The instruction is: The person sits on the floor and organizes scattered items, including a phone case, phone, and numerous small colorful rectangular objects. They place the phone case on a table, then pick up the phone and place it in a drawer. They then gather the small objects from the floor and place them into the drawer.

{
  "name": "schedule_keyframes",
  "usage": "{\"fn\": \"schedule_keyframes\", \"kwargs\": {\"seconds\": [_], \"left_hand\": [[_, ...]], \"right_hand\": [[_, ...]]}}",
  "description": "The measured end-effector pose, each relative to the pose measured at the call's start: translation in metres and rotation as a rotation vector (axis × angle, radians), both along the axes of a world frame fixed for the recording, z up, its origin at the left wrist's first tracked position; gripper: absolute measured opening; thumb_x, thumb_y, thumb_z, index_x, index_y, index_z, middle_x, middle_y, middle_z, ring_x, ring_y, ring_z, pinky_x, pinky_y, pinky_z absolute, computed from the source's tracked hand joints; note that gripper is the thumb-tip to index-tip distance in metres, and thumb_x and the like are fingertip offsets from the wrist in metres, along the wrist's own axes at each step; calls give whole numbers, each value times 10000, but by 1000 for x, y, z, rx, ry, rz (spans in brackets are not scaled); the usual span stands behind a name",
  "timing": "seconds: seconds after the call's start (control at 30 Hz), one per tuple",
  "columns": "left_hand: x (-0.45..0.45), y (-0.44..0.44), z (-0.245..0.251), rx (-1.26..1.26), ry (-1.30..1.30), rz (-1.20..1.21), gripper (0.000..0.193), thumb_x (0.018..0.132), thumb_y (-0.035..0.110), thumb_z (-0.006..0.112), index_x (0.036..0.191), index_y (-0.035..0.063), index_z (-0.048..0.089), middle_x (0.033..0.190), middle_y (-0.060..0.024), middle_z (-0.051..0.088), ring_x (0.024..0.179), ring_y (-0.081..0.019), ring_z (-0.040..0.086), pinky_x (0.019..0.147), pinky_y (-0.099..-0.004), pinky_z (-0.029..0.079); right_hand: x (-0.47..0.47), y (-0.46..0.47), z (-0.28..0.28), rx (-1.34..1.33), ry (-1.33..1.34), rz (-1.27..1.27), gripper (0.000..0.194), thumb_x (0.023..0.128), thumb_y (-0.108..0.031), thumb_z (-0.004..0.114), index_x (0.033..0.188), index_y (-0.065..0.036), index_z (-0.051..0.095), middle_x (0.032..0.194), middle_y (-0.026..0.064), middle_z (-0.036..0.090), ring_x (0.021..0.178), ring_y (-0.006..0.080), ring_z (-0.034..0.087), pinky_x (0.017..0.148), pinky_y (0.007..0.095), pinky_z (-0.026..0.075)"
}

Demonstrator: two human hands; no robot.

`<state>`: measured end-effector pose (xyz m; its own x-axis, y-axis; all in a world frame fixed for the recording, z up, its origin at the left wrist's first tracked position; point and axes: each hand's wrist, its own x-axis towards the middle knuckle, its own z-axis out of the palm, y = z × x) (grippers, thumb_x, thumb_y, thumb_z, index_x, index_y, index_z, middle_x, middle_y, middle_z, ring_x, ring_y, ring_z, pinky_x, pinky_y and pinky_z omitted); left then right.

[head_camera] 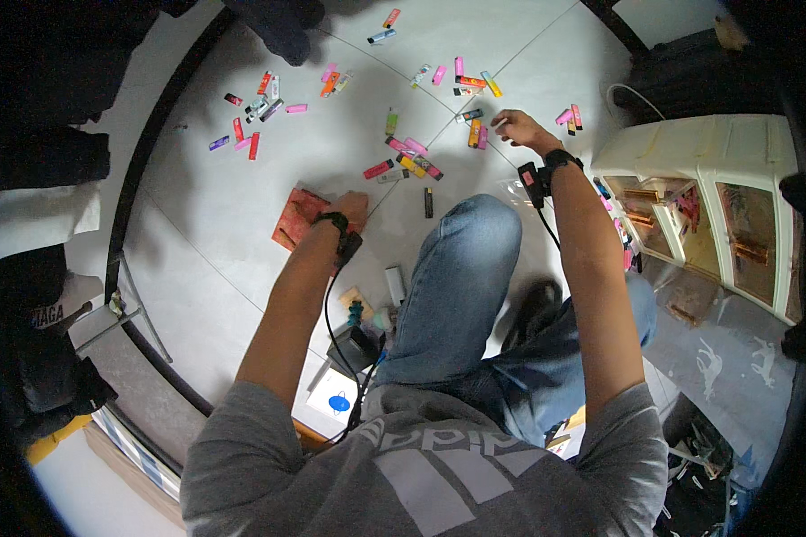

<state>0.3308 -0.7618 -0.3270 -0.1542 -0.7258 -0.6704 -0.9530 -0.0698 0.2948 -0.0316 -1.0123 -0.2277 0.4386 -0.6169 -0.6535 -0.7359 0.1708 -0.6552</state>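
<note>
My right hand (524,131) is above the floor at upper right, its fingers closed on a slim pale stick-like thing (502,123) too small to name surely. Just left of it lie an orange lighter (474,133), a pink lighter (483,138) and a dark-ended lighter (469,115). My left hand (353,207) lies over the right side of a flat red patterned packet (295,218); its fingers are blurred, so I cannot tell whether they grip it. Between my hands, several lighters form a loose cluster, including a yellow one (411,166). A black lighter (428,203) lies nearer my knee.
More lighters lie in groups across the tiled floor (208,201), such as a red one (254,145) at left. A white plastic drawer unit (698,144) stands at right. My bent knee (483,228) rises between my arms. Cables hang from both wrists.
</note>
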Motion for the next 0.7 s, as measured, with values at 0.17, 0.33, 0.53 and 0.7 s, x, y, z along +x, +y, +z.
{"fn": "schedule_keyframes", "kwargs": {"seconds": [0.17, 0.33, 0.53, 0.7], "left_hand": [[-2, -38, -28, -82, 6, 126, 406, 755, 106, 614, 1125, -37, 529, 1144, -254, 587, 1103, -408, 568, 929, -460, 496], [-22, -44, -25, -293, -6, 238, 466, 770, 155, 657, 1171, -7, 484, 1186, -207, 540, 1137, -416, 517, 945, -500, 471], [-54, -46, -18, -484, -100, 254, 540, 757, 243, 722, 1189, 48, 464, 1199, -178, 514, 1138, -359, 515, 870, -514, 475], [-61, -50, -30, -469, -62, 207, 432, 815, 210, 680, 1162, 54, 474, 1188, -160, 517, 1134, -352, 509, 903, -507, 449]], "right_hand": [[9, 13, -15, 126, -84, -6, 329, 740, -152, 598, 1066, -119, 631, 895, 25, 631, 811, 154, 592, 655, 326, 491], [11, 22, -65, 147, -117, 34, 245, 742, -113, 614, 984, -107, 647, 840, 8, 585, 773, 160, 579, 669, 292, 488], [50, 47, -152, -132, -144, 299, 357, 746, -249, 736, 1020, -43, 638, 949, 133, 677, 900, 273, 650, 780, 374, 518], [106, 85, -149, -440, 114, 412, 506, 773, -411, 727, 1032, 0, 584, 1023, 194, 640, 995, 343, 626, 839, 432, 516]]}}
